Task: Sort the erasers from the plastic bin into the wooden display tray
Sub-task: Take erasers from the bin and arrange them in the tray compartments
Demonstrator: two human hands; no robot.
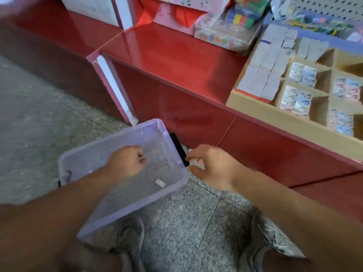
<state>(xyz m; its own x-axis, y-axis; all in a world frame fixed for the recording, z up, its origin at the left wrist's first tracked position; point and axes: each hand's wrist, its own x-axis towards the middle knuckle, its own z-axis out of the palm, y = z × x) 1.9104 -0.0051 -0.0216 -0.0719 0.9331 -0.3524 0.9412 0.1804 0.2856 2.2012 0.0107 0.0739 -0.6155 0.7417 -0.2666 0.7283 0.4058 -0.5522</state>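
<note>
Person crouches on the speckled stone floor (196, 222), grey shoes (272, 238) at the bottom of the view. The clear plastic bin (108, 139) sits on the floor, angled, just beside the front of the red counter (176, 55). It has a black latch (179, 150) on its right end. One small white piece (160, 183) lies on the bin bottom.

The left hand (126, 161) is over the bin, fingers curled into a fist. A pale speck shows at the fingertips, but I can't tell if anything is held. The right hand (213, 166) is just outside the bin by the latch, fingers and thumb curled round a pale bundle (196, 163) (blurred, looks like wrapped erasers).

The wooden display tray (275, 116) stands on the counter to the right, well apart from the bin. Packaged erasers (302, 74) fill several compartments, and flat pale packs (263, 75) fill its left section.
</note>
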